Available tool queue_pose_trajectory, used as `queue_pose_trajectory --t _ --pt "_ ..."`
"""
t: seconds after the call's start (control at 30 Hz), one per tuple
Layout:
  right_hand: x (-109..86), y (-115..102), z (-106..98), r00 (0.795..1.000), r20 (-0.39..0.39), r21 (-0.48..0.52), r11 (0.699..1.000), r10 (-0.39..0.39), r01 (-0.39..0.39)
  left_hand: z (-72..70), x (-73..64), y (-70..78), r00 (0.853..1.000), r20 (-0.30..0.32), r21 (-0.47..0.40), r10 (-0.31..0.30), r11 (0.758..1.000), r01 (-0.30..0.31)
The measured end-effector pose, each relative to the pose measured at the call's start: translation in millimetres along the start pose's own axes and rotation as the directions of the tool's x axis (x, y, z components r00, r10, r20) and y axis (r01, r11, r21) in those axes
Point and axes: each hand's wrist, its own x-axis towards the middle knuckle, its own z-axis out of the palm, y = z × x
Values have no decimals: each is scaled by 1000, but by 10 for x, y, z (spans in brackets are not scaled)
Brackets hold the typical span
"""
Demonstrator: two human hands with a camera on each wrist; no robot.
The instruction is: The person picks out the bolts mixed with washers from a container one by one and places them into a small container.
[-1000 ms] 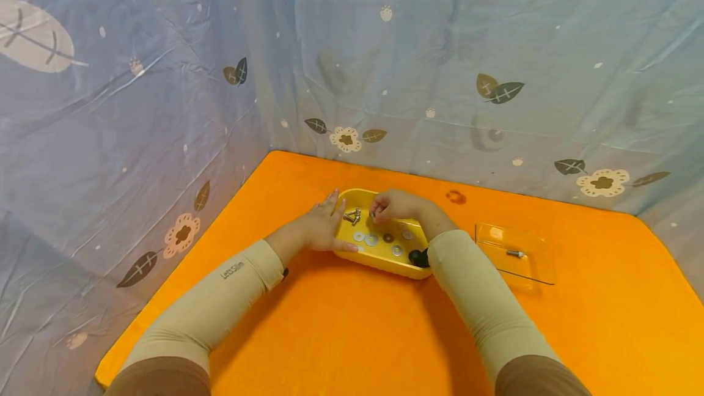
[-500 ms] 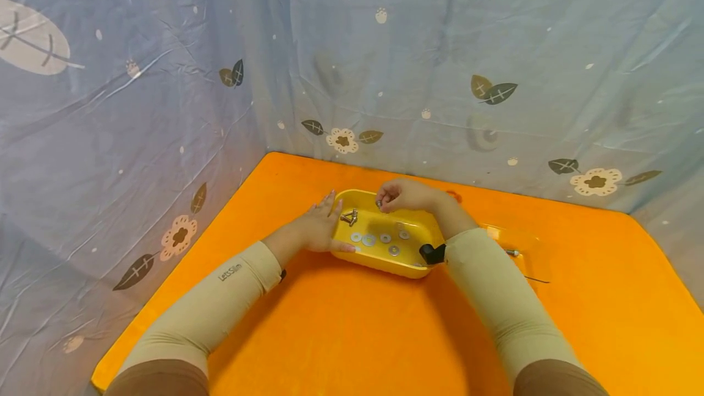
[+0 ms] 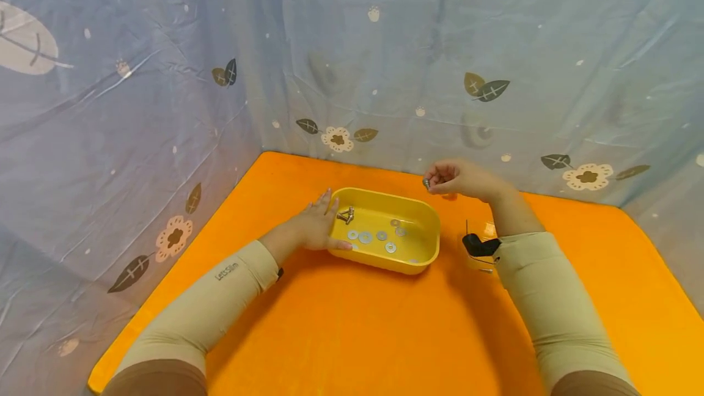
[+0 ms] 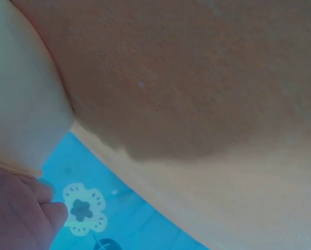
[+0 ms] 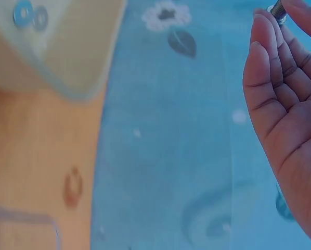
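Observation:
My right hand (image 3: 467,179) is raised beyond the back right of a yellow tray (image 3: 431,249), pinching a small metal bolt (image 5: 279,11) between thumb and fingertips. Its threaded shank shows in the right wrist view. My left hand (image 3: 316,225) rests against the tray's left end, fingers spread and fairly straight, thumb over the front rim. Inside the tray, a few bolts (image 3: 346,216) lie together at the left. Several flat washers (image 3: 365,237) are scattered across its floor. The left wrist view shows part of a hand (image 4: 20,213) at its lower left, not the tray.
A clear plastic box (image 3: 472,261) stands right of the tray, partly hidden by my right forearm and the black wrist mount (image 3: 480,245). A brownish ring mark (image 5: 73,187) stains the orange table (image 3: 341,322). Patterned blue curtains (image 3: 396,66) hang along the back and left edges.
My right hand has lifted out of the tray with the bolt and moved right, past the rim. More of the tray's right end now shows. My left hand has stayed at the tray.

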Motion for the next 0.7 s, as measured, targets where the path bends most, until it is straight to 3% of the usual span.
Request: queue_pose_trajectory --t 0.23,0.43,0.7 --pt "-310 144 -247 999 -27 -17 999 37 -37 -1 -13 -6 1000 -3 -8 0 1000 0" --pt "-575 292 -358 996 -76 -26 998 53 -55 18 -28 -14 1000 -8 -9 2 1000 -2" --pt "-822 494 -468 986 -105 5 991 131 -131 1 -43 -15 1000 -15 -1 11 1000 -11"
